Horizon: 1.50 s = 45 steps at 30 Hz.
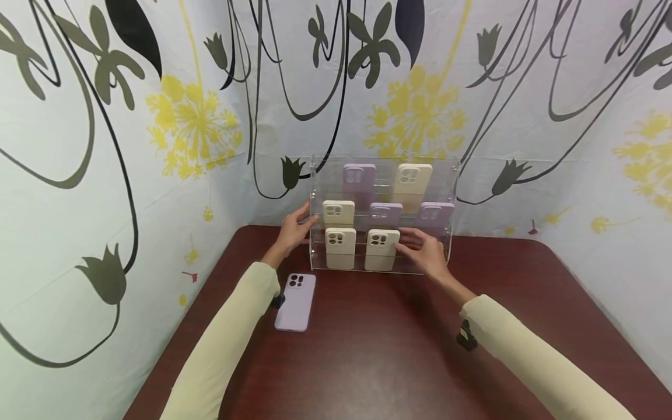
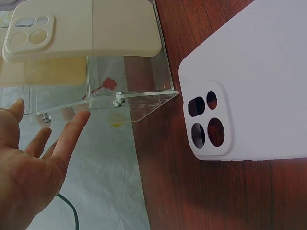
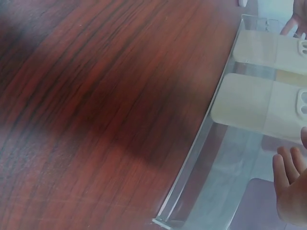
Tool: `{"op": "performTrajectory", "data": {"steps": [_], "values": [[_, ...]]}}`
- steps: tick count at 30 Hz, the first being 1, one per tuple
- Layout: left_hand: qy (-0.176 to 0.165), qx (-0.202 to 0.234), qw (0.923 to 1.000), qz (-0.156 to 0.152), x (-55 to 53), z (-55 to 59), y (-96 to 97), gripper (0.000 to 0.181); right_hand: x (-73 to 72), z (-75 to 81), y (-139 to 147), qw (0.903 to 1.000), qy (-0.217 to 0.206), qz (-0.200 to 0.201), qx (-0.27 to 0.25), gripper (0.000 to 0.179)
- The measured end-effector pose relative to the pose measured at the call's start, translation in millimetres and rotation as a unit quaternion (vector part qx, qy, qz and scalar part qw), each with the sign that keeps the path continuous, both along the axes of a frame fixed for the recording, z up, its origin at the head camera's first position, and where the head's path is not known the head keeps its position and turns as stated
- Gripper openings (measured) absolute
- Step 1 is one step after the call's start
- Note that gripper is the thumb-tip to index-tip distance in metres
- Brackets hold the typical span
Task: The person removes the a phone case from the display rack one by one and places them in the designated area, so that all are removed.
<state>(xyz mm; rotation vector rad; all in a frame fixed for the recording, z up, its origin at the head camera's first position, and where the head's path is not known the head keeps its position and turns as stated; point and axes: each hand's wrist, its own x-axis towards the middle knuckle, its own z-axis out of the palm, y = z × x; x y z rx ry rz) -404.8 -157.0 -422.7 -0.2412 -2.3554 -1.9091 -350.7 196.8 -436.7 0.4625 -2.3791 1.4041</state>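
A clear acrylic tiered stand [image 1: 385, 269] holds several phone cases. My left hand [image 1: 295, 228] is at its left side, fingers extended; in the left wrist view the fingertips are against or very near the side panel [image 2: 144, 101]. At the front tier my right hand [image 1: 426, 254] is beside the right cream phone case [image 1: 382, 251], thumb close to its edge; whether they touch I cannot tell. Another cream case [image 1: 340, 249] leans to its left. On the table near my left wrist lies a lilac phone case [image 1: 296, 304], its camera openings toward the stand.
Higher tiers carry a cream case [image 1: 338, 213], purple cases [image 1: 385, 214] and a cream case [image 1: 413, 178] at the top. The stand is at the back of the dark red wooden table [image 1: 378, 350]. A patterned curtain [image 1: 283, 70] hangs close behind it.
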Motion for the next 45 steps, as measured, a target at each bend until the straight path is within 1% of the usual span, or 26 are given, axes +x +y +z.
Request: {"op": "performTrajectory", "data": {"steps": [6, 13, 16, 22, 26, 28, 33, 37, 45], "values": [[0.006, -0.003, 0.9999, -0.008, -2.0, 1.4, 2.8, 0.064, -1.1, 3.7, -2, 0.9998, 0.017, 0.002, -0.005, 0.043], [0.013, -0.014, 0.9998, -0.005, -0.6, 2.5, 4.0, 0.064, -3.1, 5.5, -1, 0.9994, 0.032, -0.014, 0.005, 0.036], [0.012, -0.01, 0.9999, -0.005, -1.1, 1.5, 3.9, 0.064, -1.9, 6.6, -2, 0.9993, 0.036, -0.011, 0.007, 0.034], [0.012, -0.001, 0.9999, -0.005, -1.9, 0.0, 3.0, 0.065, 0.4, 11.6, -3, 0.9994, 0.034, 0.001, -0.007, 0.033], [0.014, -0.007, 0.9998, -0.007, -2.2, -1.0, 0.5, 0.065, 1.0, 15.2, -6, 0.9989, 0.041, 0.014, -0.017, 0.033], [0.013, -0.008, 0.9999, -0.008, -2.5, -1.7, -0.5, 0.065, 0.5, 16.8, -7, 0.9986, 0.046, 0.014, -0.02, 0.032], [0.01, -0.009, 0.9999, -0.008, -3.3, -2.5, -1.8, 0.065, -1.5, 23.3, -8, 0.9987, 0.046, 0.003, -0.021, 0.033], [0.012, -0.014, 0.9998, -0.007, -2.8, -2.4, -2.7, 0.065, -1.7, 30.2, -9, 0.9989, 0.039, 0.004, -0.026, 0.033], [0.022, -0.029, 0.9993, -0.012, 2.9, -2.0, -3.8, 0.066, 1.3, 40.9, -12, 0.9992, 0.039, 0.0, -0.01, 0.034]]}}
